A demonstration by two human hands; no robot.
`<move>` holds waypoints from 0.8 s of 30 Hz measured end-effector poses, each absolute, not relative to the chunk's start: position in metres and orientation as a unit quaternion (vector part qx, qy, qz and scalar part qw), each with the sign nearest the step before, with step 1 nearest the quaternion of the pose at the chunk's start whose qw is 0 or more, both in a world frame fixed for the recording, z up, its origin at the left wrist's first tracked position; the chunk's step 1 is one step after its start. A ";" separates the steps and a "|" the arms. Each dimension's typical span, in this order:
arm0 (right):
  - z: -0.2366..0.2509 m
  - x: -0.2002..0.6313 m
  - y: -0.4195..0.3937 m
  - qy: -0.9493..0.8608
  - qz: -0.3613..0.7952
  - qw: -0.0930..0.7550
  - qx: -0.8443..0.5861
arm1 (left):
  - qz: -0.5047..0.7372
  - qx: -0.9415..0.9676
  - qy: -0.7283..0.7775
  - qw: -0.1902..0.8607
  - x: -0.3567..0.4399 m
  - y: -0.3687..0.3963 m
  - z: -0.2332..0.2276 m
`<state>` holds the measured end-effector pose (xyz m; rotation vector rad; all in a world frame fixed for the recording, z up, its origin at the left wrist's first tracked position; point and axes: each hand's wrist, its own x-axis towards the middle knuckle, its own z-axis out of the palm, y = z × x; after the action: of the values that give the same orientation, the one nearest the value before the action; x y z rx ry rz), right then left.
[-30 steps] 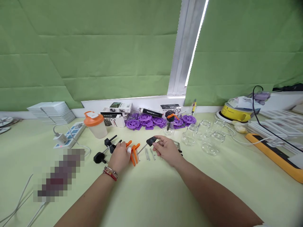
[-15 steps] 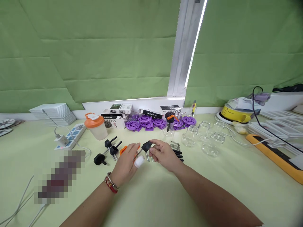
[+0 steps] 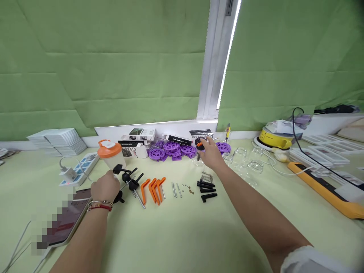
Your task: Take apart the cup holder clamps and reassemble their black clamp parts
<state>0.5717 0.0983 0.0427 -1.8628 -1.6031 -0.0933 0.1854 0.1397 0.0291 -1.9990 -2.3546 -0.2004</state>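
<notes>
A black pin with a cross handle [image 3: 118, 169] is pinched in the grip of the left hand [image 3: 105, 187], left of centre in the frame; its long axis is laid roughly level, the free end pointed toward the right, just in front of the orange-lidded cup [image 3: 109, 153]. More black pins [image 3: 132, 180] are spread just right of that hand on the counter [image 3: 182, 235], their shafts slanted toward the lower right. The right hand [image 3: 211, 154] is stretched to the upper centre of the frame, its fingers closed loosely about a black and orange part [image 3: 199, 143]; whether the part is actually gripped cannot be told. That part is set among the purple discs [image 3: 170, 148]. Orange hooked pieces [image 3: 153, 189], metal rods [image 3: 174, 189] and black L-shaped pieces [image 3: 207, 189] are laid between the two hands.
</notes>
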 end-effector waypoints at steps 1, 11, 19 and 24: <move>0.043 0.577 0.105 -0.620 -0.035 0.302 -0.723 | -0.051 -0.655 -0.754 0.021 0.185 0.141 0.025; 0.026 0.577 0.121 -0.631 -0.044 0.277 -0.724 | -0.014 -0.691 -0.722 0.003 0.195 0.140 0.011; 0.068 0.547 0.069 -0.669 -0.094 0.404 -0.617 | -0.017 -0.697 -0.716 0.045 0.205 0.127 0.022; 0.076 0.508 -0.003 -0.780 -0.005 0.372 -0.503 | -0.028 -0.714 -0.695 0.074 0.218 0.117 0.029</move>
<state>0.5079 -0.0035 0.0763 -1.2901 -1.9991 -0.0119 0.2184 0.1172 0.0290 -2.1444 -2.0863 -0.0849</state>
